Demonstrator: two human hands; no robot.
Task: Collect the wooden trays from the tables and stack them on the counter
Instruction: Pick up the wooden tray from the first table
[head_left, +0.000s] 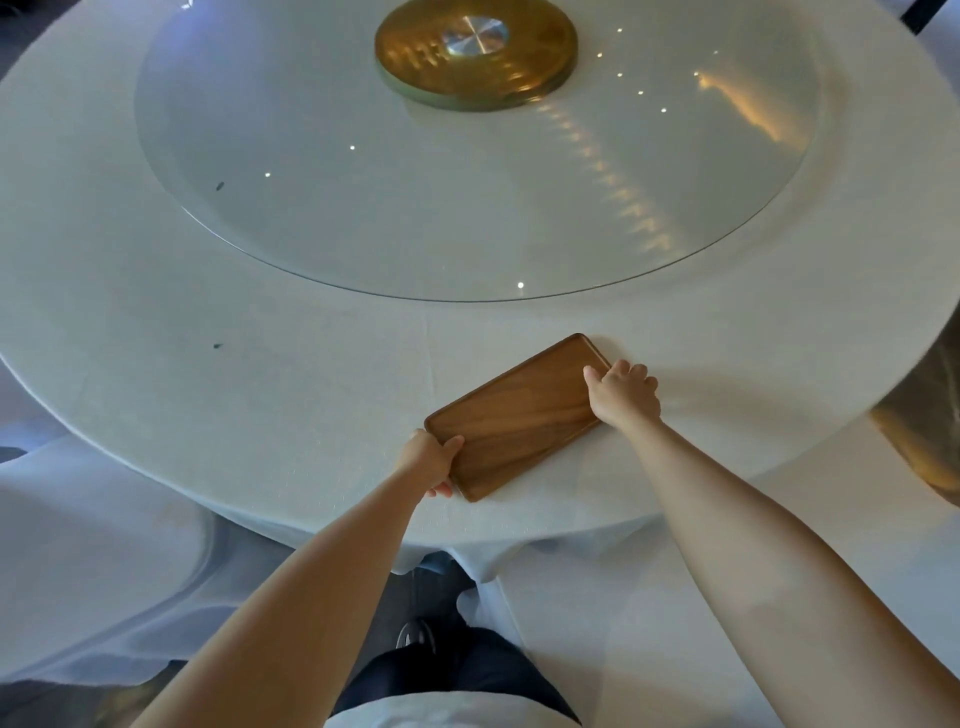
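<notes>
Here, white-clothed table (260, 395) (glass turntable (363, 208)), tray (519, 415)

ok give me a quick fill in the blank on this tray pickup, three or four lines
1. The wooden tray lies on a ____ tablecloth.
2. The number of hands gripping the tray is ____.
3. The right hand holds the tray's far end; the left hand holds its ____ end.
4. The glass turntable has a ____-coloured hub at its centre.

Missing words: white; two; near; gold
</notes>
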